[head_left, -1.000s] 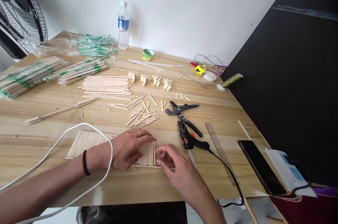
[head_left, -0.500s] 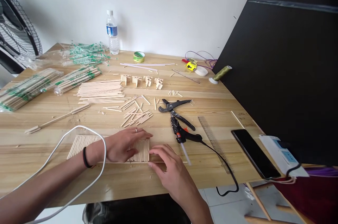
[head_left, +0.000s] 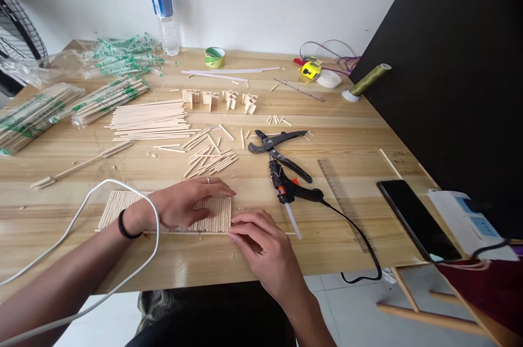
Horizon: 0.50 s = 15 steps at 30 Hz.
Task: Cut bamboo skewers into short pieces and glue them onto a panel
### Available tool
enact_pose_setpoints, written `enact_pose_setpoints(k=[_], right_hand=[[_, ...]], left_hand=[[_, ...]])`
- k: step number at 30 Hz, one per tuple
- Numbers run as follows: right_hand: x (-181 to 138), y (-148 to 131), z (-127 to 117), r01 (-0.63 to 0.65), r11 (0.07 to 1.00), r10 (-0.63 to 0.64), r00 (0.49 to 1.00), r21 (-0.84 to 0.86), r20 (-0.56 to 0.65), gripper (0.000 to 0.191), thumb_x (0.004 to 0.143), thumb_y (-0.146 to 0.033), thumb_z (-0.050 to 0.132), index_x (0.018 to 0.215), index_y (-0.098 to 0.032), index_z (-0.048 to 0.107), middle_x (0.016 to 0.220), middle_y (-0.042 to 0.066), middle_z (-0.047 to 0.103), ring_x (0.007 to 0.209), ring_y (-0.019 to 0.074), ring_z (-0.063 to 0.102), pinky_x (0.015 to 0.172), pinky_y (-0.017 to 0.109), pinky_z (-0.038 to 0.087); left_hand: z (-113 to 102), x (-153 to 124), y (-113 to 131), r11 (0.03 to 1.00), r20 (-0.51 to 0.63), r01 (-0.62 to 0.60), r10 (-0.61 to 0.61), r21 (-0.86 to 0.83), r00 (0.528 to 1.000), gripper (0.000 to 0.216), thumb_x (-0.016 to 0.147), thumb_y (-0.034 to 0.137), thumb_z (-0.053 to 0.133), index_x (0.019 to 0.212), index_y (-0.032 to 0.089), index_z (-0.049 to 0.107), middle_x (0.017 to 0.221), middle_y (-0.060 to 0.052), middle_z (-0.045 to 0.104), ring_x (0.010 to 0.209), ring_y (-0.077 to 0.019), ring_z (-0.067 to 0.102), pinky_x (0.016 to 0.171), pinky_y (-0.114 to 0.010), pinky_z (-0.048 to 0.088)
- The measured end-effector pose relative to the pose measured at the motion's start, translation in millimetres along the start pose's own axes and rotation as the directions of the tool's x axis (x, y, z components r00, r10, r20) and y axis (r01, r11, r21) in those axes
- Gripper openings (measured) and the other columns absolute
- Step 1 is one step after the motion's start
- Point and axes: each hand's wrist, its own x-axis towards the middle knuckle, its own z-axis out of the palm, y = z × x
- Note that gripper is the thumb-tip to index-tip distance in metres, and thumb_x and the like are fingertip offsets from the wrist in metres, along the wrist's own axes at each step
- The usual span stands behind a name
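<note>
Pale wood is filling my remote view: the tabletop [head_left: 192, 260] is carrying a stick panel [head_left: 216, 216], its pieces lying side by side, near the front edge. My left hand [head_left: 183, 202] is resting across that panel, fingers loosely spread. My right hand [head_left: 263, 243] is touching the panel's right end by the near corner, thumb and fingertips close together, but I'm not able to tell if they're pinching the end stick [head_left: 230, 213]. Honestly, I'm favouring light left-hand pressure while squaring that stick gently.
</note>
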Motion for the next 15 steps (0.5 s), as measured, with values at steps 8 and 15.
enact_pose_setpoints(k=[8, 15], right_hand=[[-1.5, -1.5, 0.8, 0.014, 0.997, -0.014, 1.0, -0.072, -0.009, 0.022, 0.096, -0.001, 0.067, 0.096, -0.022, 0.072, 0.097, 0.005, 0.076, 0.092, 0.0203, 0.068, 0.082, 0.04, 0.058], [-2.1, -4.9, 1.6, 0.014, 0.996, -0.015, 1.0, -0.088, -0.013, 0.023, 0.095, -0.001, 0.068, 0.097, -0.023, 0.072, 0.091, 0.004, 0.075, 0.085, 0.02, 0.066, 0.077, 0.04, 0.057]], left_hand=[[2.8, -1.1, 2.7, 1.0, -0.033, -0.011, 0.011, -0.006, 0.999, 0.05, 0.095, 0.007, 0.059, 0.143, 0.019, 0.057, 0.136, -0.012, 0.067, 0.127, -0.0259, 0.064, 0.112, -0.041, 0.051], [4.8, 0.1, 3.9, 1.0, -0.048, -0.006, 0.005, -0.008, 0.999, 0.048, 0.093, 0.006, 0.059, 0.139, 0.021, 0.061, 0.132, -0.009, 0.07, 0.124, -0.0252, 0.065, 0.113, -0.04, 0.051]])
